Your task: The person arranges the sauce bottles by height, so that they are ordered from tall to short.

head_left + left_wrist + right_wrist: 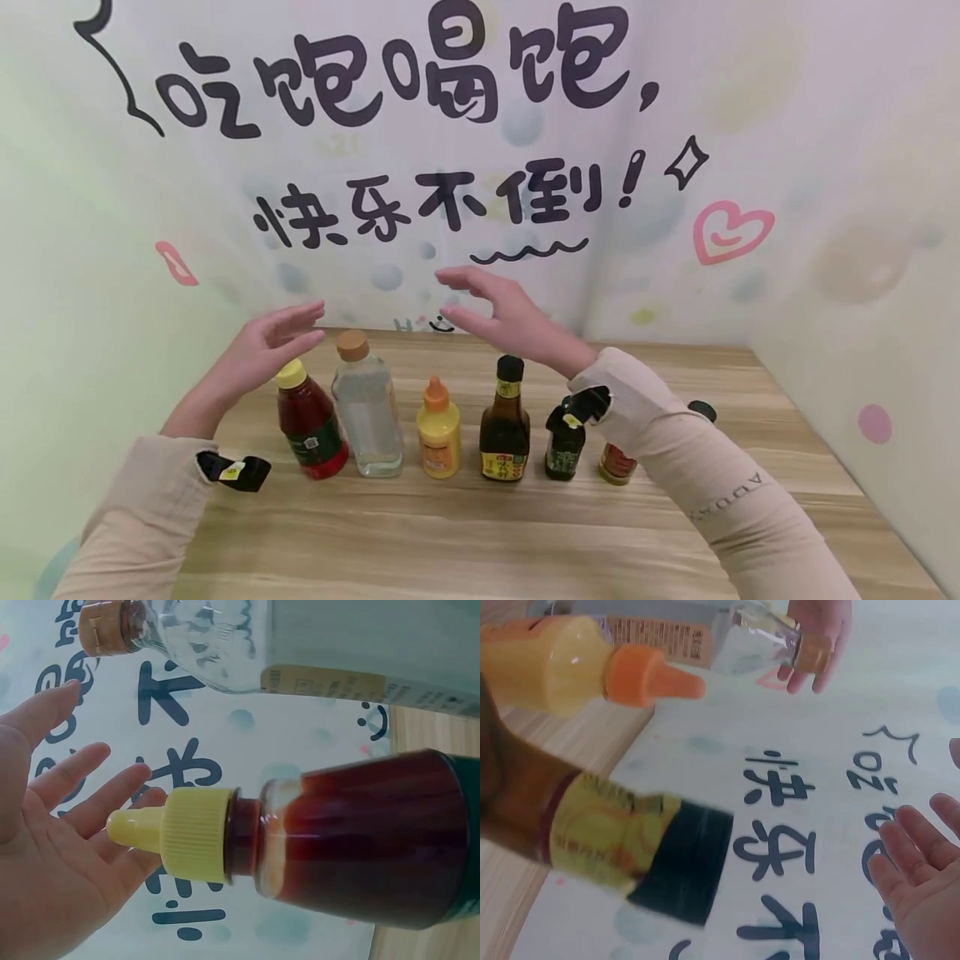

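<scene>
Below left grip (pixel 257 353) | red bottle (pixel 303 417) | below right grip (pixel 512 318) | brown bottle (pixel 505 429)

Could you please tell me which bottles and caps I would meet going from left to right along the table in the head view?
Red bottle with a yellow cap, clear bottle, yellow bottle, tall brown bottle, small dark bottle, partly hidden red-labelled bottle, black cap.

Wood-grain bench (pixel 360 542) with a lineup standing on it: red bottle (pixel 311 425), clear bottle (pixel 369 412), yellow squeezy (pixel 438 437), brown bottle (pixel 505 425), little dark bottle (pixel 564 454), plus a half-hidden red-labelled one (pixel 617 467).
</scene>
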`<state>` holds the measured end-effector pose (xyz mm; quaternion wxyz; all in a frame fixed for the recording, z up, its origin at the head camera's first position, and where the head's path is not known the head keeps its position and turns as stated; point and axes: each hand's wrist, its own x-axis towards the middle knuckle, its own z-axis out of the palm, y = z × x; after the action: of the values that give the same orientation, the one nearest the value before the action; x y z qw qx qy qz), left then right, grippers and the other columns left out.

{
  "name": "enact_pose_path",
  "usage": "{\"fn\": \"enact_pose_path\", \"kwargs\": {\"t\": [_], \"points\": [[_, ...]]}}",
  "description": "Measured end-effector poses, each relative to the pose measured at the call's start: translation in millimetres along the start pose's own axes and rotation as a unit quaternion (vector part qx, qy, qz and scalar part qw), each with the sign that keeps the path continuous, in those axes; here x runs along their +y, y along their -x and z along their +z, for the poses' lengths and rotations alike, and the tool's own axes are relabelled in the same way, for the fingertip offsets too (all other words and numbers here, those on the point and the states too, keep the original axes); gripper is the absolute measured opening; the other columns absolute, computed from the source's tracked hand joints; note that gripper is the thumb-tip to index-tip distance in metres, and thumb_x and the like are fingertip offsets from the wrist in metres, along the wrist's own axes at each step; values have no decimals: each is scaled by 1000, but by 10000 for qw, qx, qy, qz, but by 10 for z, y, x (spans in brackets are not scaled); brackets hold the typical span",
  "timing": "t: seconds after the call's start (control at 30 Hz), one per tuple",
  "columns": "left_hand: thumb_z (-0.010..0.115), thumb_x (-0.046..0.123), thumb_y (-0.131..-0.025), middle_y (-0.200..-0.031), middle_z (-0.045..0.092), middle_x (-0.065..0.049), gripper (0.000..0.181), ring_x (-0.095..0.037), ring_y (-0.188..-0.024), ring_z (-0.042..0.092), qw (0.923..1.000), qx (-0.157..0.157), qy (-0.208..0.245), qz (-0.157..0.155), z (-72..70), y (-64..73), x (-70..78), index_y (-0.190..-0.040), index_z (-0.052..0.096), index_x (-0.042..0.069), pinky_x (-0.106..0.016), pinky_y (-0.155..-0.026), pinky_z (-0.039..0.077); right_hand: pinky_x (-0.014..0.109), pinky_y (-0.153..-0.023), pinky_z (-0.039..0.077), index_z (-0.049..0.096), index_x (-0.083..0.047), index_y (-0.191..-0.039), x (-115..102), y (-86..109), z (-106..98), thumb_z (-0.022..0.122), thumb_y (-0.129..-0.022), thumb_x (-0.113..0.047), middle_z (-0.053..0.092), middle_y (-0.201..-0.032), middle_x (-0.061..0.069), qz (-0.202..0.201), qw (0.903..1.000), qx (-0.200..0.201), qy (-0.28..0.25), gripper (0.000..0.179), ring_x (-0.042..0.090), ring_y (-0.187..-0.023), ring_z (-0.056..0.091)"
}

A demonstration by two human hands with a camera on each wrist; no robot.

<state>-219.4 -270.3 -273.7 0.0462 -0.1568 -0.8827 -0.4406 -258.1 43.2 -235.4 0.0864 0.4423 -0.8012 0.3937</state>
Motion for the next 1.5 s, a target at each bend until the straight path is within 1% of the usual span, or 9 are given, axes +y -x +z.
{"fn": "enact_pose_path", "kwargs": {"t": [0.23,0.53,0.73,0.83,1.0,1.07,1.3,1.4,1.5], "points": [[50,31,-91,-130,42,-20,53,-36,-114,42,9999,-37,-149,-3,8,44,-74,-134,36,4,-53,-91,35,23,-94,35,45,-3,-126,-98,-102,204,55,-88,-19,49,-127,7,-173,9989,-425,91,42,14,-113,46],[49,31,-91,-129,42,-20,53,-35,-114,43,9999,-35,-78,-142,-3,84,-159,-134,36,4,-55,-91,33,19,-90,38,43,-3,-128,-189,-273,515,57,-87,-18,47,-128,9,19,9959,-831,-357,45,13,-111,47],[49,31,-91,-127,45,-20,51,-34,-113,44,9998,-59,-59,-190,12,108,-212,-133,37,6,-53,-89,37,18,-90,38,43,-6,-128,-230,-360,652,58,-87,-20,46,-129,6,157,9938,-980,-496,46,11,-111,47],[49,31,-91,-126,47,-19,49,-29,-109,47,9997,-102,-48,-196,23,128,-237,-132,38,7,-49,-86,41,19,-89,39,43,-7,-128,-222,-398,713,59,-86,-21,46,-129,4,324,9932,-1002,-500,47,11,-111,47],[49,27,-91,-124,50,-17,47,-3,-98,51,9999,-117,-50,-115,37,167,-299,-132,39,7,-37,-82,44,21,-88,40,43,-8,-128,-188,-459,816,60,-85,-23,46,-129,2,427,9930,-1035,-383,49,11,-111,47],[49,25,-91,-123,50,-17,46,3,-96,49,9999,-95,-38,-88,39,183,-329,-132,39,7,-35,-82,43,20,-88,40,43,-8,-128,-178,-478,846,61,-84,-23,46,-130,2,431,9931,-1043,-317,49,11,-111,48],[50,27,-91,-124,49,-18,46,-25,-108,49,9998,5,63,-206,61,220,-422,-131,40,6,-49,-85,42,18,-88,40,42,-8,-129,-146,-520,917,62,-84,-22,44,-132,3,659,9920,-1032,-294,52,11,-112,47],[51,27,-90,-123,49,-19,45,-14,-102,53,9996,7,69,-267,81,221,-442,-128,42,4,-39,-83,45,18,-86,41,42,-9,-129,-106,-510,958,63,-83,-20,46,-129,3,757,9911,-999,-446,52,9,-110,48],[52,25,-90,-121,49,-20,44,-1,-94,52,9996,25,116,-245,111,221,-475,-127,43,2,-26,-78,46,15,-81,43,43,-8,-128,-81,-493,1006,63,-83,-16,53,-117,1,755,9905,-940,-659,50,7,-103,50]]}}
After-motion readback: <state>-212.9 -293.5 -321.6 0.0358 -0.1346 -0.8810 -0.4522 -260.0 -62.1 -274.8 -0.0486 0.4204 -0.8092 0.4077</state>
